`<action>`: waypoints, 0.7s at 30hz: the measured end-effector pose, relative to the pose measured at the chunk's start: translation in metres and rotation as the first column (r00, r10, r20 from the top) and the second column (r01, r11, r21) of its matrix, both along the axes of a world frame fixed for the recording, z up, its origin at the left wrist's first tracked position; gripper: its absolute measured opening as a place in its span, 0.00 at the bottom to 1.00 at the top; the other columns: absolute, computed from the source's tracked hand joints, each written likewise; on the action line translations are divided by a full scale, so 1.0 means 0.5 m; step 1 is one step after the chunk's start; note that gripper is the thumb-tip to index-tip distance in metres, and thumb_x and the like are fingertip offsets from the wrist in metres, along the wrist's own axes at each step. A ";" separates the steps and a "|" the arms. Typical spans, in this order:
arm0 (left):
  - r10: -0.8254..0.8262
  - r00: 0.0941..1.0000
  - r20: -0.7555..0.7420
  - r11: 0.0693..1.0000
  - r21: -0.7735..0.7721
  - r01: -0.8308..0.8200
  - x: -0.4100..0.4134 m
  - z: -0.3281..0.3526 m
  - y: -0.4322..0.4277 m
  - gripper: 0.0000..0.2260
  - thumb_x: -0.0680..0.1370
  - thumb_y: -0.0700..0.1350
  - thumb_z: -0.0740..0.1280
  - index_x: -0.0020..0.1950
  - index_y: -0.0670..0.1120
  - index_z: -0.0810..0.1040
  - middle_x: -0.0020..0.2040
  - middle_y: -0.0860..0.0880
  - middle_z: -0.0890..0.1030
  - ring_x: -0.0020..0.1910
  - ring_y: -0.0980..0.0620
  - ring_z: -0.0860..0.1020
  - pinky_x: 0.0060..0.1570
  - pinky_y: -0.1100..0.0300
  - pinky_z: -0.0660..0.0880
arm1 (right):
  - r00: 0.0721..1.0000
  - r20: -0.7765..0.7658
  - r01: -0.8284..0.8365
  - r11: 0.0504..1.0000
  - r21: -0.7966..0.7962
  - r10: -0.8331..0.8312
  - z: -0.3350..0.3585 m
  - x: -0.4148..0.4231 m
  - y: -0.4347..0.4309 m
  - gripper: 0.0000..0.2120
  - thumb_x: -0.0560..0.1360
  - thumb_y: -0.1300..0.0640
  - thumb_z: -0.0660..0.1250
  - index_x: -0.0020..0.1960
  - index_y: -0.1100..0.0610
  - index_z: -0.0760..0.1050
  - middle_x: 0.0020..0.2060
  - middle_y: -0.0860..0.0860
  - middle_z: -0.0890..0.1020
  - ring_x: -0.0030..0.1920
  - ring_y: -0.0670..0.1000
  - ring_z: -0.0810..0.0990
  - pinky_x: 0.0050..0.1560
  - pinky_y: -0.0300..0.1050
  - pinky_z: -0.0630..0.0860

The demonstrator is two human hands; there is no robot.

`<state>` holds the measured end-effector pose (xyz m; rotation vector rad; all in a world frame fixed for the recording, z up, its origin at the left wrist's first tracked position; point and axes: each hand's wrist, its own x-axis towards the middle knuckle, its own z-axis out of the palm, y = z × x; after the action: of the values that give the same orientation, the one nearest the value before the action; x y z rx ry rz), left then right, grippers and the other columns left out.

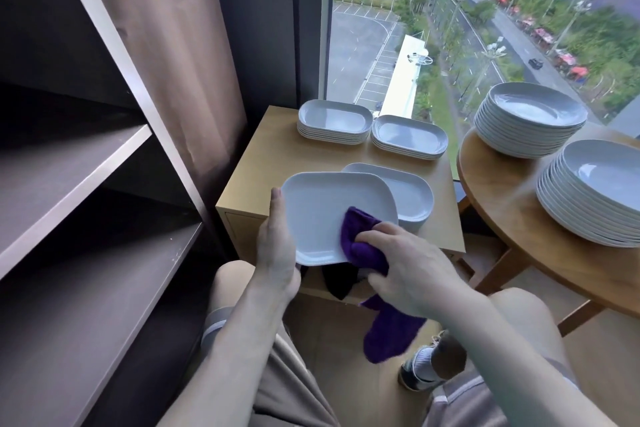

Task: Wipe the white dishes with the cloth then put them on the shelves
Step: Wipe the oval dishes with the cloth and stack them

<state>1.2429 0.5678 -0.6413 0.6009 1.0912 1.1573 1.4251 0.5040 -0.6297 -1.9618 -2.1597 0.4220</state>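
Left hand [277, 243] grips the near-left rim of a rounded-rectangular white dish [325, 204], holding it tilted over the wooden cabinet [263, 156]. Right hand [412, 270], fingers curled, presses a bunched purple cloth [360, 239] onto its lower right face, tail dangling. Wiping is the step in hand, early on I'd judge, going by the dark shelves [69, 166] on the left, the round plate stacks [530, 118] on the round table [502, 218] and the rectangular dish stacks [334, 120]. The next move calls for a firm-gripped swing left onto a shelf, and no brand, label or writing reads anywhere.
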 end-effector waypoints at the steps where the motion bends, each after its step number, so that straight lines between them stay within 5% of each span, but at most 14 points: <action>1: -0.004 1.000 -0.019 1.000 0.012 0.004 -0.001 -0.001 -0.001 0.24 0.84 0.64 0.59 0.58 0.47 0.84 0.54 0.47 0.88 0.53 0.46 0.87 0.45 0.53 0.84 | 0.999 -0.009 0.036 0.999 -0.010 -0.036 -0.004 0.018 0.001 0.24 0.71 0.46 0.67 0.68 0.38 0.71 0.62 0.37 0.72 0.57 0.50 0.78 0.50 0.45 0.74; 7: -0.126 0.986 -0.111 0.991 0.032 0.131 0.023 -0.008 -0.029 0.29 0.76 0.69 0.61 0.60 0.47 0.84 0.55 0.47 0.88 0.55 0.47 0.87 0.53 0.51 0.83 | 0.979 -0.016 0.206 0.978 0.037 -0.205 -0.030 0.070 -0.011 0.23 0.74 0.47 0.67 0.69 0.41 0.71 0.64 0.41 0.71 0.58 0.52 0.77 0.51 0.47 0.74; 11: -0.196 0.973 -0.120 0.981 -0.007 0.196 0.041 -0.022 -0.042 0.29 0.79 0.67 0.60 0.63 0.46 0.82 0.56 0.45 0.88 0.55 0.46 0.86 0.51 0.51 0.83 | 0.967 -0.081 0.247 0.967 0.067 -0.242 -0.034 0.060 -0.010 0.24 0.74 0.48 0.66 0.69 0.42 0.69 0.63 0.45 0.71 0.55 0.54 0.77 0.49 0.48 0.73; 17: -0.238 0.960 -0.150 0.971 -0.054 0.232 0.060 -0.047 -0.045 0.10 0.84 0.43 0.66 0.61 0.40 0.82 0.56 0.39 0.86 0.49 0.44 0.86 0.43 0.52 0.84 | 0.991 -0.133 0.035 0.999 0.000 -0.034 -0.045 0.054 -0.025 0.27 0.72 0.46 0.66 0.71 0.39 0.69 0.64 0.41 0.69 0.56 0.50 0.75 0.51 0.43 0.73; 21: -0.227 0.960 -0.163 0.973 -0.069 0.219 0.077 -0.054 -0.028 0.08 0.83 0.35 0.65 0.61 0.39 0.81 0.54 0.40 0.86 0.49 0.43 0.86 0.47 0.50 0.85 | 0.981 -0.194 -0.007 0.999 -0.042 -0.001 -0.049 0.093 -0.027 0.27 0.71 0.45 0.64 0.71 0.38 0.71 0.64 0.38 0.70 0.58 0.49 0.76 0.55 0.42 0.74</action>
<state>1.2813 0.5536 -0.6684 0.7739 1.1612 0.8928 1.4714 0.4907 -0.6541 -1.8534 -2.0485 0.6365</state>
